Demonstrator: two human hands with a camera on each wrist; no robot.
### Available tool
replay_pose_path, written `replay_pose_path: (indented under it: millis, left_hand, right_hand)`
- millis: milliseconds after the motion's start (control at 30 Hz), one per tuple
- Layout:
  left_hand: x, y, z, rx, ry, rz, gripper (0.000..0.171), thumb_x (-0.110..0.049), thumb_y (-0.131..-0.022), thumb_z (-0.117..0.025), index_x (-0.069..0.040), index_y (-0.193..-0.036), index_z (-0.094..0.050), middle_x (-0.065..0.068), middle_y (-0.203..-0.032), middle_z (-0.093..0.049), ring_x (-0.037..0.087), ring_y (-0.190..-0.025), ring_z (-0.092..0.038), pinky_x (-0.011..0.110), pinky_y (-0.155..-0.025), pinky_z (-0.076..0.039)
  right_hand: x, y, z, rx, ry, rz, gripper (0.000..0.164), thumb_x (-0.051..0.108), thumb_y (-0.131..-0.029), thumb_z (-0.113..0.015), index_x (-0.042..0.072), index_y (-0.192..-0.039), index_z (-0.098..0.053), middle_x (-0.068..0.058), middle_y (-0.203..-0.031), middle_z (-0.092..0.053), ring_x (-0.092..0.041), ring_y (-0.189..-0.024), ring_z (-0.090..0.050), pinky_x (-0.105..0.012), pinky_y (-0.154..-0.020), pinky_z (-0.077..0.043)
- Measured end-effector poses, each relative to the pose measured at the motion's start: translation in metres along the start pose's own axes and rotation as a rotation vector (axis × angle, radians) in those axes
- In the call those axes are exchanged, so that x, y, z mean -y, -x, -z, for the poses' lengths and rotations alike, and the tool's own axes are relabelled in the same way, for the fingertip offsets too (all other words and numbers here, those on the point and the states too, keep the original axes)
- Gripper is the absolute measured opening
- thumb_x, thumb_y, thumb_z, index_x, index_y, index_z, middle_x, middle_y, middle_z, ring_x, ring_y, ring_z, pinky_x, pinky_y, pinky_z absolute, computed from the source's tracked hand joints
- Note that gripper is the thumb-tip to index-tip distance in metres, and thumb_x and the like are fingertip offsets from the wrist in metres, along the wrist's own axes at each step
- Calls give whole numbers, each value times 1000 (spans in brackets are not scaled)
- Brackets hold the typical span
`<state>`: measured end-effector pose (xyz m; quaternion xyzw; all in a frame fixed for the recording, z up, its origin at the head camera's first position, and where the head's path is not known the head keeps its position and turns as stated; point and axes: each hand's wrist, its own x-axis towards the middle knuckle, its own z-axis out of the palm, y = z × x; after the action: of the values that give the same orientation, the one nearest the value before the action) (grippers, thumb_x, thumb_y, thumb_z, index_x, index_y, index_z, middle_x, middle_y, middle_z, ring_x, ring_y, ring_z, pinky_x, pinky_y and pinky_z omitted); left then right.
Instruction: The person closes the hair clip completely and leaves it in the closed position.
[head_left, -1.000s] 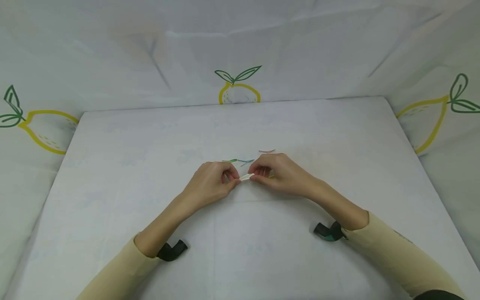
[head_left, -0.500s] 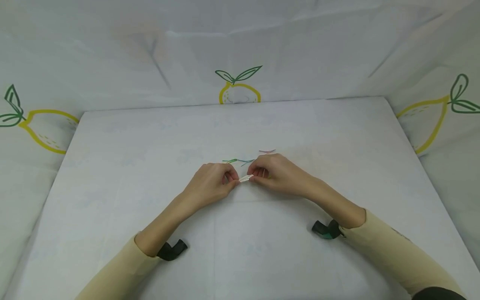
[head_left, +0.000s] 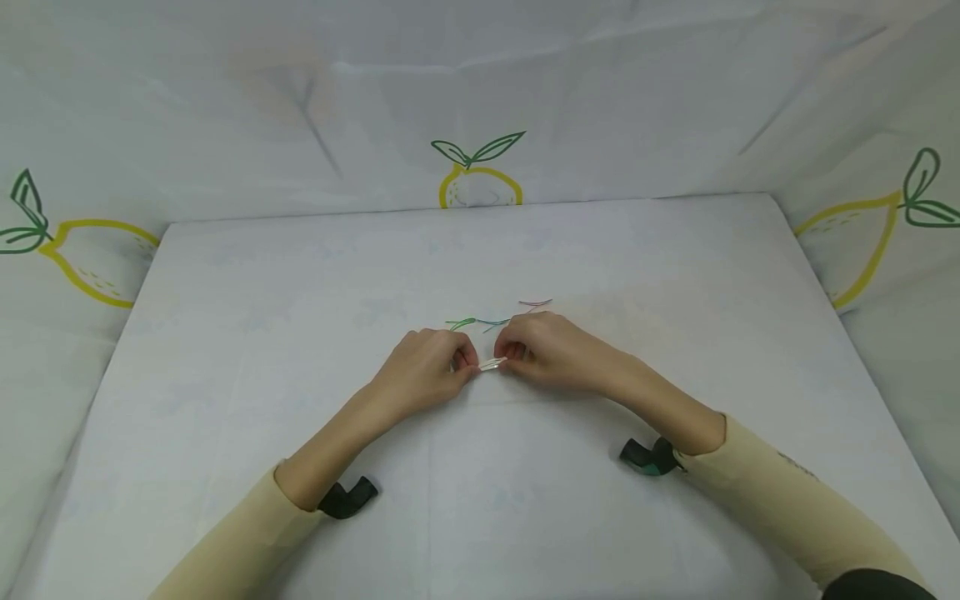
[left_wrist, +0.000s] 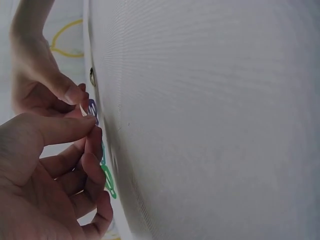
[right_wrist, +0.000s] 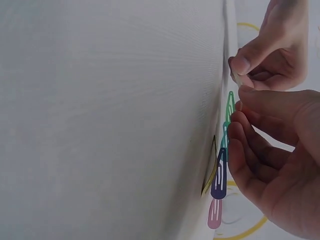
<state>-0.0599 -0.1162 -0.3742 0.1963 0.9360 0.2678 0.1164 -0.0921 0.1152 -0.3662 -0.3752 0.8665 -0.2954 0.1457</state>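
Observation:
A white snap hair clip (head_left: 491, 364) is stretched level between both hands, a little above the tabletop. My left hand (head_left: 427, 371) pinches one end of it between thumb and forefinger, while the right hand (head_left: 558, 350) pinches the other end; the fingertips hide both ends. Just beyond the hands stand or lie more snap clips: green (right_wrist: 230, 106), teal (right_wrist: 225, 135), navy (right_wrist: 219, 181) and pink (right_wrist: 215, 215). A yellow clip (right_wrist: 210, 176) is seen beside the navy one in the right wrist view; my right hand hides it in the head view.
White cloth covers the table (head_left: 300, 275) and hangs as walls on the far side and both flanks, printed with lemons (head_left: 480, 187). Black wrist mounts (head_left: 348, 498) show at both sleeve cuffs, close to the tabletop.
Both hands have come slightly nearer to me with the white hair clip between them. The yellow clip, partly visible past the right hand before, is now covered by it in the head view.

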Motion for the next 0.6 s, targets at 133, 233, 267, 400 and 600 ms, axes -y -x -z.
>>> replay_pose_path:
  millis: [133,233,267,400,600]
  left_hand:
    - [-1,0,0,13,-8,9,11,-17,-95,-81,-18,-85,-77,-7,-79,-77,7,-66,-59,27,-68,-45]
    - [-1,-1,0,20,-17,19,11,-18,-95,-80,-18,-85,-76,-8,-78,-76,7,-66,-60,28,-70,-46]
    - [-1,-1,0,21,-21,21,11,-18,-95,-80,-18,-85,-76,-9,-78,-76,7,-66,-60,28,-71,-46]
    - [-2,-2,-1,22,-39,27,11,-18,-95,-80,-19,-85,-76,-9,-76,-75,7,-68,-61,30,-72,-48]
    - [-1,-3,-2,21,-61,29,13,-19,-95,-80,-20,-83,-75,-10,-72,-72,7,-66,-60,30,-70,-47]
  right_hand:
    - [0,-2,-1,20,23,0,5,7,-96,-78,9,-100,-79,1,-94,-75,-9,-87,-66,-30,-84,-58]
    - [2,-3,-1,30,47,5,5,6,-96,-78,9,-99,-79,1,-93,-74,-9,-86,-65,-30,-83,-58]
    - [3,-4,-1,32,54,7,5,6,-96,-77,9,-98,-79,0,-93,-74,-10,-86,-65,-30,-83,-57]
    - [4,-4,-1,47,77,8,5,4,-96,-76,8,-98,-79,-1,-92,-73,-12,-85,-64,-31,-82,-57]
    - [5,-4,0,72,81,-7,4,7,-97,-76,8,-99,-79,0,-92,-72,-12,-85,-64,-30,-83,-56]
